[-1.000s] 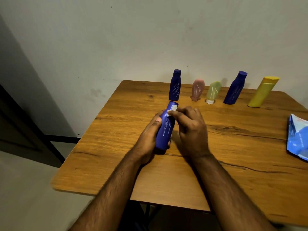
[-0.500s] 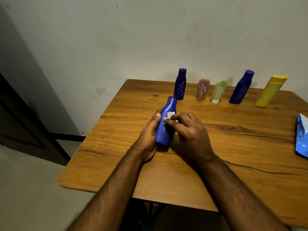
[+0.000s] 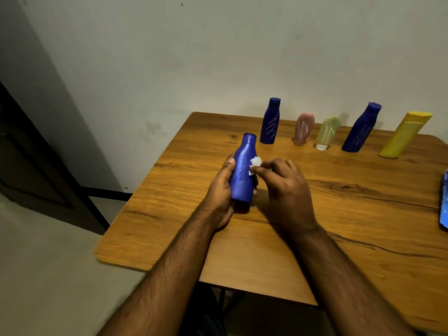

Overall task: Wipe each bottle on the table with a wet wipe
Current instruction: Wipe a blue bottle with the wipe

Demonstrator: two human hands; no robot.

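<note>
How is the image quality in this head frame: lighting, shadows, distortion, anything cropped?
Head view: dim, warm lighting; the wall darkens into shadow at left. Wide-angle distortion makes the right-hand bottles lean, most of all the yellow bottle. The held blue bottle, wet wipe and both hands look reasonably sharp; no strong glare. The blue packet is cropped by the right edge.
</note>
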